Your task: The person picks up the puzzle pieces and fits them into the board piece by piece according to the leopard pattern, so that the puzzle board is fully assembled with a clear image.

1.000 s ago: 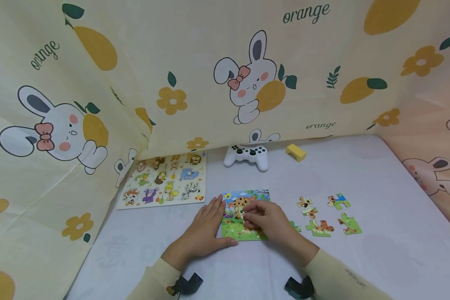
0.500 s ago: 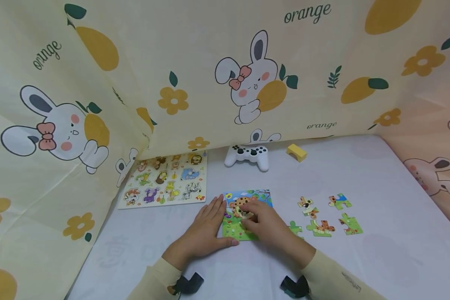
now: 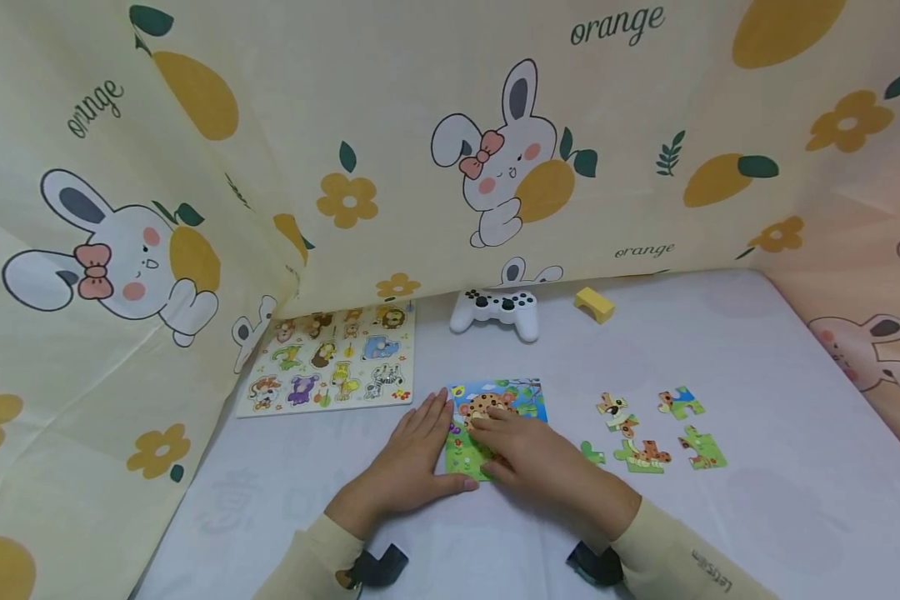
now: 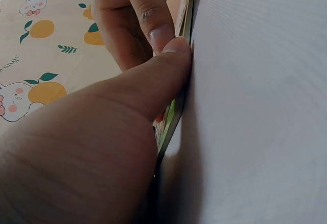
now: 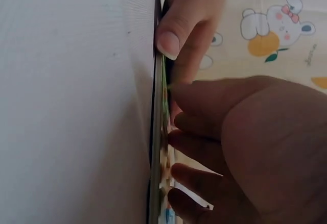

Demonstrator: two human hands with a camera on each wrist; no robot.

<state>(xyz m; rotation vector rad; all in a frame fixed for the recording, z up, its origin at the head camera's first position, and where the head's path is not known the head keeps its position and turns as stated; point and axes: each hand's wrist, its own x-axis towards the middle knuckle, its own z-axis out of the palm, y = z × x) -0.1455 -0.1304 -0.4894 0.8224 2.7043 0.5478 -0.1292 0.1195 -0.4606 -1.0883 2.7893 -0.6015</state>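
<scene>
Green-blue puzzle [image 3: 487,404] touching both hands [image 3: 403,465] [image 3: 534,452], partly under right.

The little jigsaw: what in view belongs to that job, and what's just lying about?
Seemingly in the job:
jigsaw, left hand at its edge, right hand over it
loose jigsaw pieces

Apparently just lying about:
white game controller
yellow block
animal board

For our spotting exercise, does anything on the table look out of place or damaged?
A white game controller and yellow arched block, beyond the colourful spotted-animal jigsaw, seem out of place: neither looks puzzle-related. No damage shows.
</scene>
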